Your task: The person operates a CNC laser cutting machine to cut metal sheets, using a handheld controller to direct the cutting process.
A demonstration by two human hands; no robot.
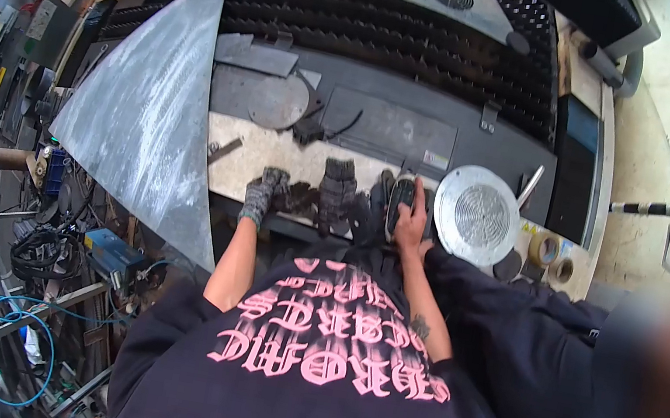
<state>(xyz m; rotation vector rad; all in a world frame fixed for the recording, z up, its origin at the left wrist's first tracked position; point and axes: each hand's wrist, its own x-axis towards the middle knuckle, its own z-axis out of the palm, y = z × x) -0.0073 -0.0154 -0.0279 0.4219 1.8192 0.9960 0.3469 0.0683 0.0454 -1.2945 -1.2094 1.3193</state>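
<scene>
My left hand (265, 193) wears a grey knitted work glove and rests on the pale front ledge, its fingers lying on the surface with nothing visible in them. Right beside it lies a crumpled dark glove (298, 200), and a grey work glove (338, 190) is a little further right. My right hand (410, 223) is bare and grips a dark handheld controller (399, 195), with the index finger stretched along it. Another dark glove (370, 210) lies just left of the controller. Close to the right of this hand is a round metal plate with a vented centre (476, 215).
A large grey sheet-metal piece (148, 107) overhangs the left side. Metal offcuts (262, 90) lie behind the ledge (234, 179), before the slatted machine bed (339, 24). Tape rolls (543, 247) sit at right. A co-worker's dark sleeve (505, 304) is close on my right.
</scene>
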